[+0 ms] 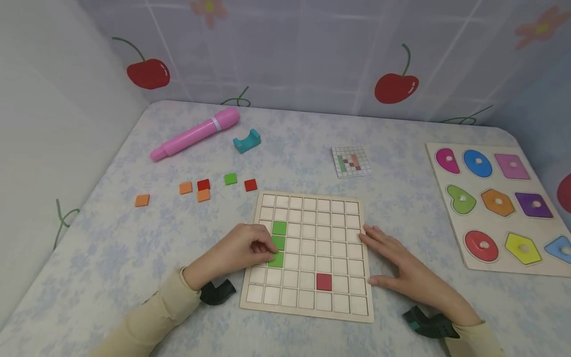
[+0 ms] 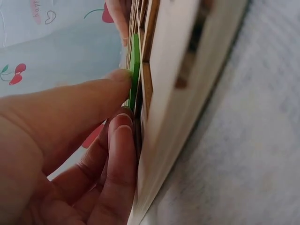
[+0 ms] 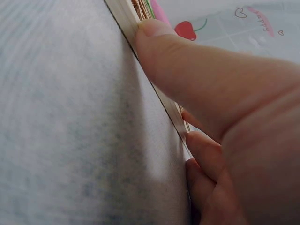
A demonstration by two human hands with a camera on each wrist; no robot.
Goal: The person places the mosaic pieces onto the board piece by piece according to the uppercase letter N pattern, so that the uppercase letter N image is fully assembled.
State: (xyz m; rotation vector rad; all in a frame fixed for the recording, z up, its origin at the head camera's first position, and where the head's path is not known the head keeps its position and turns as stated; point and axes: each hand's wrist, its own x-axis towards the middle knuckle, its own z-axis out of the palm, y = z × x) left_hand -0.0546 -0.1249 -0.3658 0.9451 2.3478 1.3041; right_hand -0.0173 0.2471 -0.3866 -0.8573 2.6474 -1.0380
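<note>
A wooden grid board [image 1: 307,246] lies in front of me. My left hand [image 1: 251,246] pinches a green square tile [image 1: 276,260] between thumb and fingertips at a cell on the left side. In the left wrist view this tile [image 2: 136,70] stands slightly tilted at the grid. Two more green tiles [image 1: 279,228] sit in the cells above it in the same column. A red tile [image 1: 324,281] lies in a lower cell. With fingers extended, my right hand [image 1: 403,267] touches the board's right edge; the right wrist view shows the thumb [image 3: 159,47] against that edge.
Loose orange tiles [image 1: 142,200], red tiles [image 1: 251,185] and a green tile [image 1: 230,178] lie left behind the board. Farther back are a pink wand-shaped object [image 1: 196,134], a teal cradle [image 1: 247,142] and a pattern card [image 1: 363,161]. A shape puzzle board [image 1: 473,223] lies right.
</note>
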